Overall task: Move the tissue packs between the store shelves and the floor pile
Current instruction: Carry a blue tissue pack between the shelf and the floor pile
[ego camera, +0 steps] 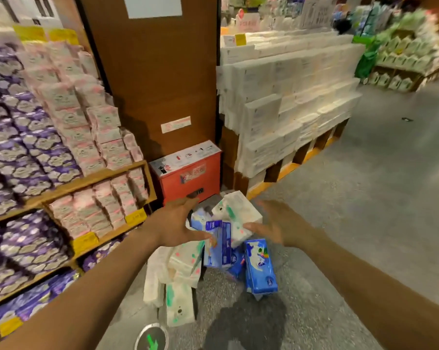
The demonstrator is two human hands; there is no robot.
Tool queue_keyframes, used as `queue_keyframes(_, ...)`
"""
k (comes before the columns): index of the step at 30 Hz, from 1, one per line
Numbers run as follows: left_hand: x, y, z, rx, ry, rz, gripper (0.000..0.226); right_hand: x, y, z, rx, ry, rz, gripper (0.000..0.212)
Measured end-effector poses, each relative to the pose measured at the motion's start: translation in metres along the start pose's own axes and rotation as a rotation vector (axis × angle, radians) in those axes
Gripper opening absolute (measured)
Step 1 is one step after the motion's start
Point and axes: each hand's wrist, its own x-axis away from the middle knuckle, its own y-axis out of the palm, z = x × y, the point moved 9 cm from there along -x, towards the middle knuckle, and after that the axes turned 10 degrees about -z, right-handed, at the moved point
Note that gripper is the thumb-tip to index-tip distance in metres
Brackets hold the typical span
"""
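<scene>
blue-wrapped tissue pack (218, 245) and a white pack with green print (236, 214) sit highest in the floor pile (183, 263), a loose heap of white and blue packs on the grey floor (352, 223) in the near middle, just right of the wooden shelves (92, 180) that carry pink packs (87, 137) and purple packs (24, 152). both hands reach out over the heap. the left hand (178, 223) is wide open, fingers spread, its thumb tip at the edge of the blue pack; the right hand (280, 223) is just as open, thumb tip against the white pack. neither hand has its fingers wrapped around anything, and motion blur makes it hard to tell whether the 2 top packs rest on the heap or hang between the palms. my reading is that this is the pile end of the task, either a grab or a release. a pick next would call for both palms to squeeze inward on the 2 packs together, since soft wrap slips, then a lift leftward to a shelf gap. a second blue pack (261, 266) lies at the pile's right edge.
</scene>
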Motion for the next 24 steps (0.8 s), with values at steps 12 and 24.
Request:
queue_keyframes(12, -0.301, 0.066, -0.103, -0.029, -0.006, -0.174, 0.143, -0.262, 0.091, 0.135, -0.244, 0.161, -0.161, 0.081)
queue_keyframes(24, -0.588, 0.334, -0.252, -0.092, 0.066, -0.246, 0.115, -0.507, 0.364, 0.285, -0.333, 0.344, -0.235, 0.105)
